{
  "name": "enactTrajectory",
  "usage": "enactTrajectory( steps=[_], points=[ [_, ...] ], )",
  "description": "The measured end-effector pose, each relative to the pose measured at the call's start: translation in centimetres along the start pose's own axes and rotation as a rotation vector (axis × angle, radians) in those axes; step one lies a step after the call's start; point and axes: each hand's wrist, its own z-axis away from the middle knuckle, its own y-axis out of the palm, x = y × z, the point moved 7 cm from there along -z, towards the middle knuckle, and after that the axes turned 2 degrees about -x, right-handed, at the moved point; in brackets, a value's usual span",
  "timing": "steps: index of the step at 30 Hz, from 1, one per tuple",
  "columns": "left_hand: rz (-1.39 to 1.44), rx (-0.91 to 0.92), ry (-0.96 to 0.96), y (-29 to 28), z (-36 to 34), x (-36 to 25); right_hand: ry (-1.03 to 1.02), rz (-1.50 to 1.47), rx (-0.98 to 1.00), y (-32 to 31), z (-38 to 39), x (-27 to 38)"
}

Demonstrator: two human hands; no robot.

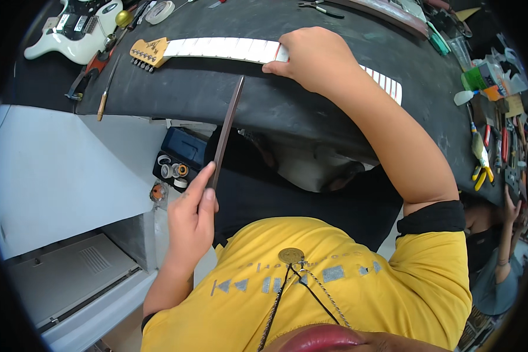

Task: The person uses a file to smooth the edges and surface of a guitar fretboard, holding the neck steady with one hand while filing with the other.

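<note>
A guitar neck (223, 49) lies across the dark work surface, its fretboard facing up and looking white between the frets. The wooden headstock (149, 51) with its row of tuners points left. My right hand (317, 58) is closed over the neck towards its wider end, thumb on the near side; part of the fretboard is hidden beneath it. In my left hand (193, 211) is a long, slim metal file (227, 132), held at its lower end. The file slants upward, its tip just short of the neck and apart from it.
A white guitar body (79, 29) lies at the far left, near a wooden-handled tool (103, 100). Pliers (322, 9) rest at the back. Yellow-handled pliers (482, 167) and several tools line the right side, where another person's hand (512, 208) shows. Below the edge sits a blue toolbox (185, 146).
</note>
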Motion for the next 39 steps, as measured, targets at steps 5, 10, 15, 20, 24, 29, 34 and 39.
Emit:
enactTrajectory(
  steps=[5,10,15,20,24,29,34,39],
  points=[
    [0.046,-0.075,0.081,0.6,-3.2,-0.4,-0.018,0.008,0.001,0.0,-0.1,0.0],
    [0.007,-0.037,0.071,1.3,-4.4,-1.3,-0.008,-0.002,-0.028,0.2,0.0,-0.2],
    [-0.178,-0.080,0.218,2.3,-9.5,-4.6,0.017,0.029,0.040,0.2,-0.3,0.1],
    [-0.261,-0.125,0.267,4.5,-18.7,-7.3,-0.001,-0.017,0.024,-0.1,-0.4,0.1],
    [-0.140,-0.065,0.191,3.5,-13.1,-5.9,0.007,-0.007,-0.006,-0.1,0.0,-0.6],
    [-0.213,-0.105,0.225,1.2,-4.7,-2.5,0.022,-0.019,0.008,0.3,-0.3,-0.2],
    [-0.221,-0.109,0.285,3.8,-15.0,-6.4,0.001,-0.003,0.041,0.0,-0.2,-0.3],
    [-0.260,-0.101,0.253,4.7,-16.8,-6.8,0.001,-0.023,0.006,-0.1,-0.2,-0.4]
  ],
)
